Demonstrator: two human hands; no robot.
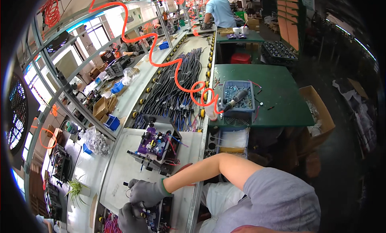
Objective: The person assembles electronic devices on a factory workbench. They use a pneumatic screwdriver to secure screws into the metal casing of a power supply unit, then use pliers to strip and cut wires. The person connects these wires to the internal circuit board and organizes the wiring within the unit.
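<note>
Both hands wear grey gloves and work close together over an electronic unit (165, 215) in a dark frame at the lower edge, with a circuit board partly covered by the hands. My right hand (148, 192) reaches in from the right with bent, closed fingers; beside its fingertips are a small black piece and a thin wire loop (128, 191). My left hand (130, 219) is just below it, fingers curled against the board's edge; what either grips is hidden. Beyond them, a second unit with a purple circuit board (154, 142) stands in an open metal frame on the white board (120, 172).
Bundled black cables (173, 88) fill the roller conveyor beyond. On the right, a green table (277, 96) holds a blue bin (241, 109) of small parts and a powered screwdriver (236, 101) on a coiled orange hose (177, 74). A co-worker (220, 11) stands farther along.
</note>
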